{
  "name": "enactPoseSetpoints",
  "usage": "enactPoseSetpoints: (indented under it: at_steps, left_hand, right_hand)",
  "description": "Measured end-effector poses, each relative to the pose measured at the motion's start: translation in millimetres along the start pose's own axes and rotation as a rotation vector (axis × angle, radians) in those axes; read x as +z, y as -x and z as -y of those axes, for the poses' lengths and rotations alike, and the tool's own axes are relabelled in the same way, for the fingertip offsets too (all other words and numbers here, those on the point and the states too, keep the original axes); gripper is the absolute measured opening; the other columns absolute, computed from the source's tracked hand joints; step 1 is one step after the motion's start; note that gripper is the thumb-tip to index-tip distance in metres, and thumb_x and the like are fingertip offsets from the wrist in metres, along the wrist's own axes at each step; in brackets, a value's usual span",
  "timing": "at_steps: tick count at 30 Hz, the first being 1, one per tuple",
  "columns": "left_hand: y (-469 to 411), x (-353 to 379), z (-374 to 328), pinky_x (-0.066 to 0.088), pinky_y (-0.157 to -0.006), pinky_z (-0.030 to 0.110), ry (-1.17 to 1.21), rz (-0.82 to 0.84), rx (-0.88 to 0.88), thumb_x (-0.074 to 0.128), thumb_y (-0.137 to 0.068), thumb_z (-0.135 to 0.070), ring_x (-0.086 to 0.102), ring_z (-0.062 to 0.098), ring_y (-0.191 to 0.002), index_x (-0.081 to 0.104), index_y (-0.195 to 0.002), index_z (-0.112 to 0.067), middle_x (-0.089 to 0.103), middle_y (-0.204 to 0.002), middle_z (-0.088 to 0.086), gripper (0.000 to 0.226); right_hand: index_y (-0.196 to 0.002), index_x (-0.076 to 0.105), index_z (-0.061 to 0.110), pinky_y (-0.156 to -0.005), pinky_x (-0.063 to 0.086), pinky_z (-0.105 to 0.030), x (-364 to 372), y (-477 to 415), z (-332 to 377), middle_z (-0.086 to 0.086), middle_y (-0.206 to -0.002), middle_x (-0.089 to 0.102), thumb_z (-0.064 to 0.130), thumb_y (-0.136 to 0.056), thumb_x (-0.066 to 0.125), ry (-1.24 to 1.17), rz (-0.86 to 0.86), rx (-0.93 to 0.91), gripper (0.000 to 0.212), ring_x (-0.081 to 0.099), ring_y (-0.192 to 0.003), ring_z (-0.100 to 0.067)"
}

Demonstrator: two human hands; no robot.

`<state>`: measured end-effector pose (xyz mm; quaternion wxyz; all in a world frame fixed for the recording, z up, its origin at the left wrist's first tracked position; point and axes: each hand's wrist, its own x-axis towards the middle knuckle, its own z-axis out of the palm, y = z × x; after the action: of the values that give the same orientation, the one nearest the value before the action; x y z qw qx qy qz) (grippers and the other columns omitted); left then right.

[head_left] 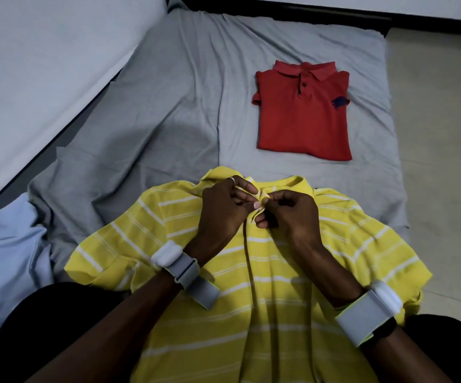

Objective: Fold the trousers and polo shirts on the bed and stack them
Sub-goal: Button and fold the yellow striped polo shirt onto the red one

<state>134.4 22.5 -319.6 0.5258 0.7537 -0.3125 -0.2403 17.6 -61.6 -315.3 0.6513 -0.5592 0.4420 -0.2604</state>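
1. cloth point(8, 244), pale blue, bunched at far left on the grey sheet point(168, 92); garment or bedding, cannot tell. no trousers clearly in view.
2. left hand point(224, 211): fingers curled, pinching the placket point(264, 196) just under the collar of the yellow striped polo point(265, 299).
3. yellow striped polo lies face up, spread flat at the near end of the grey sheet, sleeves out, not yet folded.
4. right hand point(287, 214): same, curled fingertips pinch the opposite placket edge, touching the left fingers.
5. step, my read: buttoning up before the fold. next move calls for releasing, smoothing the front, then folding sleeves in and halving.
6. red polo point(302, 111) already folded, further back on the right, well apart from the yellow one; likely the stack base.
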Motion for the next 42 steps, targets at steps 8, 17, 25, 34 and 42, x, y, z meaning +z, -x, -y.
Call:
enactPoseSetpoints:
  at_steps: [8, 17, 25, 34, 42]
  left_hand:
    - [-2, -5, 5, 0.052, -0.059, 0.018, 0.110, -0.034, -0.085, 0.090, -0.079, -0.014, 0.068, 0.010, -0.056, 0.078, -0.094, -0.009, 0.079, -0.075, 0.003, 0.021]
    - [-1, -7, 1, 0.050, -0.055, 0.014, 0.033, -0.006, -0.008, 0.089, -0.080, -0.011, 0.069, 0.005, -0.055, 0.081, -0.091, -0.005, 0.078, -0.074, 0.004, 0.015]
    - [-2, -6, 2, 0.050, -0.056, 0.014, 0.014, 0.024, -0.025, 0.085, -0.085, -0.012, 0.069, 0.006, -0.053, 0.081, -0.091, -0.006, 0.078, -0.072, 0.002, 0.010]
    - [-3, -6, -2, 0.053, -0.058, 0.015, -0.033, 0.053, 0.004, 0.089, -0.081, -0.013, 0.073, 0.012, -0.055, 0.078, -0.085, -0.004, 0.077, -0.070, 0.002, 0.015]
    - [-4, -3, 4, 0.055, -0.053, 0.023, -0.006, 0.023, 0.064, 0.083, -0.080, 0.004, 0.069, 0.016, -0.050, 0.068, -0.082, 0.004, 0.071, -0.064, 0.011, 0.015]
  right_hand:
    - [-0.096, 0.068, -0.010, -0.052, 0.056, -0.024, -4, -2, -1, -0.025, -0.071, 0.067, -0.002, -0.094, 0.071, -0.073, 0.006, 0.071, 0.009, 0.066, -0.048, -0.019]
    - [-0.088, 0.068, -0.003, -0.056, 0.058, -0.025, -2, -3, -3, -0.017, -0.066, 0.067, -0.006, -0.095, 0.067, -0.135, 0.016, 0.062, 0.009, 0.065, -0.049, -0.018]
    - [-0.091, 0.064, -0.017, -0.049, 0.057, -0.034, -1, -7, -6, -0.027, -0.074, 0.068, -0.019, -0.089, 0.064, -0.063, 0.060, 0.012, 0.003, 0.066, -0.052, -0.030]
    - [-0.092, 0.066, -0.015, -0.056, 0.059, -0.036, -2, -10, -9, -0.029, -0.071, 0.071, -0.007, -0.088, 0.075, 0.038, 0.063, -0.046, 0.012, 0.070, -0.054, -0.036]
    - [-0.085, 0.067, -0.008, -0.050, 0.054, -0.034, -4, -9, -4, -0.028, -0.065, 0.068, -0.016, -0.089, 0.058, 0.118, 0.050, -0.005, 0.013, 0.064, -0.049, -0.033]
